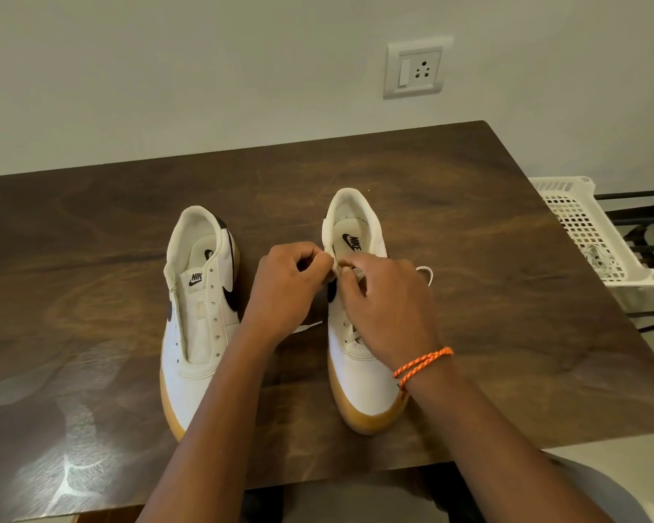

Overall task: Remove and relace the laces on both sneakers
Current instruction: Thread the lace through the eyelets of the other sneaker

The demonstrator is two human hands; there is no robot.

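Two white sneakers with gum soles stand on a dark wooden table (468,220), toes towards me. The left sneaker (199,315) has bare eyelets and no lace. The right sneaker (355,371) has a white lace (427,272) threaded through it; one loop sticks out to its right and an end shows to its left. My left hand (286,292) and my right hand (389,307) meet over the top eyelets of the right sneaker, both pinching the lace. An orange cord bracelet sits on my right wrist.
A white perforated plastic basket (585,228) stands off the table's right edge on a dark metal rack, with something white and stringy inside. A wall switch and socket plate (414,67) is on the wall behind the table.
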